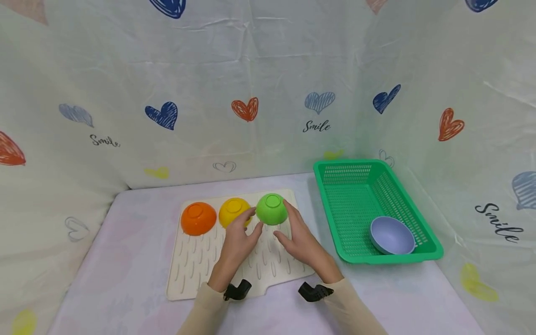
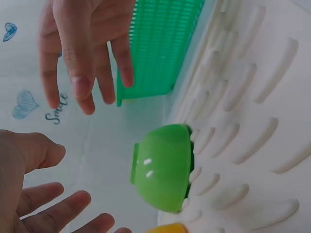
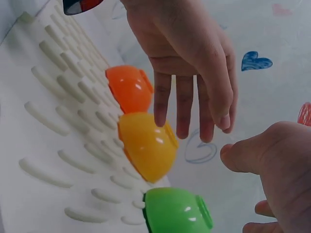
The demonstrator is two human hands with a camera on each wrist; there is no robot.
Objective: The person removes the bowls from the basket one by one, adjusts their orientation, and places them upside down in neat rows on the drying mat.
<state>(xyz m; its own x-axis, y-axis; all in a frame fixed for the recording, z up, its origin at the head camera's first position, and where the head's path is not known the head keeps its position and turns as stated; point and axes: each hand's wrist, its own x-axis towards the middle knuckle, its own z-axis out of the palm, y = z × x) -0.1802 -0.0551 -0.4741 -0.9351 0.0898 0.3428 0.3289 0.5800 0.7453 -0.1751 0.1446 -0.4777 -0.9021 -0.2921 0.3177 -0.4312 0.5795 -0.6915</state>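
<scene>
A green bowl (image 1: pixel 271 210) lies upside down at the far right of a cream ridged drying mat (image 1: pixel 188 272). Beside it are an upturned yellow bowl (image 1: pixel 231 210) and an upturned orange bowl (image 1: pixel 198 219), forming a row. My left hand (image 1: pixel 239 238) hovers left of the green bowl, partly covering the yellow one in the head view. My right hand (image 1: pixel 300 236) is at the green bowl's right side. Both hands have spread, loosely bent fingers and hold nothing. The left wrist view shows the green bowl (image 2: pixel 164 167) on the mat, apart from both hands.
A green plastic basket (image 1: pixel 328 218) stands right of the mat, with a purple bowl (image 1: pixel 391 236) in its near right corner. Hanging sheets with printed hearts (image 1: pixel 245 110) enclose the table (image 1: pixel 125 260) at the back and sides.
</scene>
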